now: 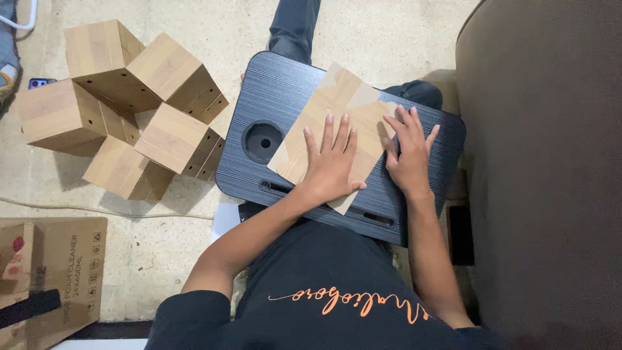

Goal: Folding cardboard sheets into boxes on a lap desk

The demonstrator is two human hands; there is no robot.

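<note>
A flat wood-grain sheet (pixel 327 110) lies on a dark ribbed lap tray (pixel 272 91) that rests across my legs. My left hand (pixel 332 162) presses flat on the sheet's lower half, fingers spread and pointing away from me. My right hand (pixel 408 152) lies flat at the sheet's right edge, partly on the sheet and partly on the tray. Neither hand grips anything. The tray has a round recess (pixel 262 141) at its left and slots along its near edge.
Several wood-grain boxes (pixel 123 110) are heaped on the concrete floor at the left. A cardboard carton (pixel 55 272) sits at the lower left. A dark upholstered seat (pixel 544 168) fills the right side. A thin cable (pixel 103 210) runs over the floor.
</note>
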